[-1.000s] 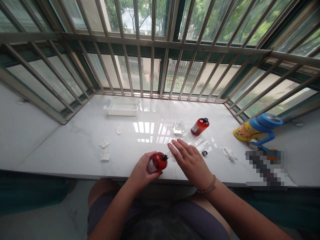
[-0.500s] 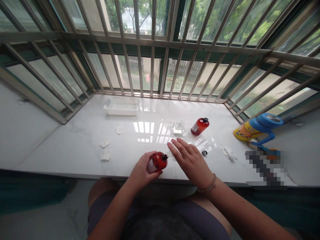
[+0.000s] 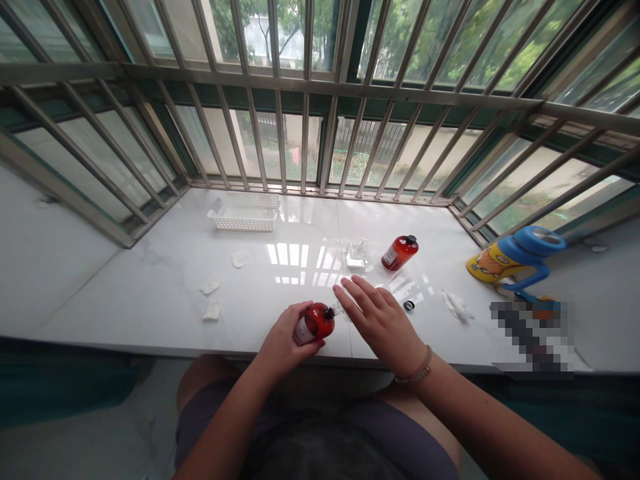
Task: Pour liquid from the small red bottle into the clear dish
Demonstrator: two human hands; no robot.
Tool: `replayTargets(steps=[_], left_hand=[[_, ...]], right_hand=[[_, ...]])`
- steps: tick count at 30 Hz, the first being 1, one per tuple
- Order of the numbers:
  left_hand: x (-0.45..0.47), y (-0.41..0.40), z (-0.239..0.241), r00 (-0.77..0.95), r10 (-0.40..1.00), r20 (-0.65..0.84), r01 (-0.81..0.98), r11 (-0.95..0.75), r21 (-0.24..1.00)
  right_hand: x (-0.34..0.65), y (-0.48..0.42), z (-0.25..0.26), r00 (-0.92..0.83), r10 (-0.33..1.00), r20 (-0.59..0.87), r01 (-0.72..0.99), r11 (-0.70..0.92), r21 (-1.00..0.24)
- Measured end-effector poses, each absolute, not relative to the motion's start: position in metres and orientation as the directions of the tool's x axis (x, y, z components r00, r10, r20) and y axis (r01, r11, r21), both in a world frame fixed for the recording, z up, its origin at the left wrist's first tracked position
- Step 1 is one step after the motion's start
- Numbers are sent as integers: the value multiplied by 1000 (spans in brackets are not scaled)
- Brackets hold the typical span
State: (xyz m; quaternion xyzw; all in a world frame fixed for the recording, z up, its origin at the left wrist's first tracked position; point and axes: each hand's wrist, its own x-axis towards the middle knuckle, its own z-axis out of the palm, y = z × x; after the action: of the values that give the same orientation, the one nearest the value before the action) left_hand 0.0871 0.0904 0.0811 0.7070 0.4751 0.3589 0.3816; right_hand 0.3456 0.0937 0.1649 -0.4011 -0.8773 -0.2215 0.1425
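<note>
1. Very little is changing from 1 second ago: the left hand (image 3: 283, 340) is still clasping the small round red plastic bottle (image 3: 313, 321). The right hand (image 3: 383, 320) is drifting only slightly leftward, towards the bottle.
2. The left hand is curling around the bottle's lower half and white label, holding it tilted just above the near edge of the glossy white marble sill (image 3: 150, 293). The bottle's black neck (image 3: 329, 312) is pointing right.
3. The right hand is hovering palm down, fingers stretched and loose, gripping nothing I can see. Its fingertips (image 3: 345, 293) are lying just beside the bottle's neck, slightly beyond it.
4. A small clear item is showing between neck and fingers, but it is too small for me to identify.
5. A little black ring-shaped cap (image 3: 409, 305) is lying on the sill just right of the right hand.
6. Farther back, a second red bottle with a black cap (image 3: 399, 252) is leaning beside a small clear plastic container (image 3: 359, 253).
7. 3 crumpled white wads (image 3: 210, 287) are lying to the left, and another piece of crumpled white tissue (image 3: 456, 305) to the right.
8. A white perforated plastic basket (image 3: 244, 212) is sitting by the grey metal window bars (image 3: 320, 87), and a blue and yellow handled cup (image 3: 517, 257) is lying on its side far right.
</note>
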Motion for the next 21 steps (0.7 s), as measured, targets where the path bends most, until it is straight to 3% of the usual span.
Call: replayTargets(steps=[21], left_hand=[[87,91,82,295,947,131,392,-245,887]], right_hand=[[343,96,168,-656,618,434,751,590,295]])
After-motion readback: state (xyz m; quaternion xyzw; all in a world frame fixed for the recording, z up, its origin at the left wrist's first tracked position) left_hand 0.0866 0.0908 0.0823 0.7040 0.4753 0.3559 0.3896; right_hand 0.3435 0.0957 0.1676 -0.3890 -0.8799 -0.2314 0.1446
